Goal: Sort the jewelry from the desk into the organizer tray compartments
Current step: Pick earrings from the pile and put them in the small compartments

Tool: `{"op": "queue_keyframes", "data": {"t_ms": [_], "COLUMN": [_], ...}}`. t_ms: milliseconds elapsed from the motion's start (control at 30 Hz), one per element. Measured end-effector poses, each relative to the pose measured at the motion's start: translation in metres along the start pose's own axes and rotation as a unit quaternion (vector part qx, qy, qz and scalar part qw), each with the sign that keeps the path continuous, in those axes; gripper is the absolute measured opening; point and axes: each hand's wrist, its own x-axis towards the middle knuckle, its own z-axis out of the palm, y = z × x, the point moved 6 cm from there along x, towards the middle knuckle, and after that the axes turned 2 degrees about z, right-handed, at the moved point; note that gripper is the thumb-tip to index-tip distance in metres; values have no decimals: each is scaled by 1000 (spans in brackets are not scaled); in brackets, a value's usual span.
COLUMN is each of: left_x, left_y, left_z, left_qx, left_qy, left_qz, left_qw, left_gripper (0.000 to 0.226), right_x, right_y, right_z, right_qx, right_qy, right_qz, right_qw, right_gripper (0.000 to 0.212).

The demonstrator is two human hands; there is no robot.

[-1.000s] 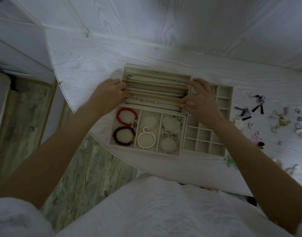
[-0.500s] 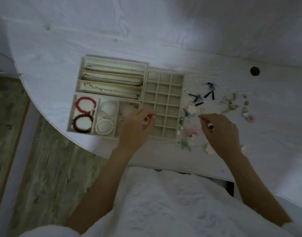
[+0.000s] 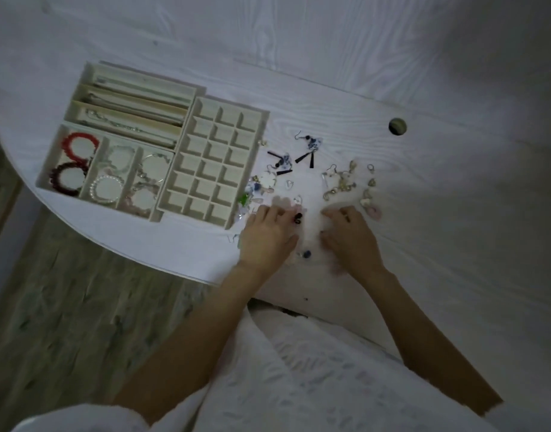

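Three cream organizer trays sit together on the white desk: a necklace tray, a bracelet tray holding red, dark and pearl bracelets, and a grid tray whose small compartments show nothing inside. Loose earrings and charms lie to the right of the grid tray: blue-and-black tassel earrings, gold pieces, a green piece. My left hand lies palm down with fingers stretched onto the desk beside a small dark red piece. My right hand rests knuckles up nearby, its fingertips hidden.
A round cable hole is in the desk at the back right. A small blue bead lies between my hands near the desk's front edge. The desk's curved edge drops to a wooden floor on the left.
Both hands left the trays and moved right to the loose jewelry. The left hand came off the bracelet tray's corner and now lies by the dark red piece. The view shifted right.
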Motion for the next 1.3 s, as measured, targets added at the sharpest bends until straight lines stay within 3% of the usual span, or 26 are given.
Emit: {"op": "queue_keyframes", "data": {"t_ms": [133, 233, 400, 500, 600, 667, 800, 967, 1167, 1233, 1300], "left_x": [-7, -16, -27, -38, -49, -55, -62, -57, -63, -72, -78], "left_y": [4, 3, -8, -28, -43, -48, -56, -39, -76, -98, -119], "left_z": [3, -2, -11, -22, -37, -43, -36, -40, -56, -59, -65], "left_qx": [51, 63, 21, 6, -63, -104, -230, -437, -552, -516, -449], "left_qy": [15, 41, 62, 98, 153, 167, 114, 80, 214, 230, 235], "left_qz": [-9, -12, -24, -87, -134, -163, -229, -168, -247, -277, -297], "left_qw": [999, 997, 998, 991, 977, 967, 939, 880, 767, 777, 809], "left_gripper": [49, 46, 36, 27, 21, 22, 32, 63, 12, 10, 10], "right_x": [23, 31, 44, 55, 70, 76, 71, 49, 49, 53, 59], "right_y": [6, -17, -68, -77, -69, -64, -70, -112, -162, -174, -184], "right_z": [-21, -28, -11, -3, 1, 2, -7, -28, -11, 6, 22], "right_qx": [41, 44, -79, -166, -171, -154, -65, 140, 272, 281, 273], "right_qy": [74, 87, 9, -36, -60, -87, -122, -159, -153, -149, -149], "right_qz": [-14, -99, -223, -217, -167, -138, -143, -135, -106, -91, -80], "right_qw": [996, 990, 972, 961, 969, 975, 980, 968, 944, 944, 947], "right_gripper": [26, 19, 26, 28, 29, 29, 16, 9, 16, 16, 13]}}
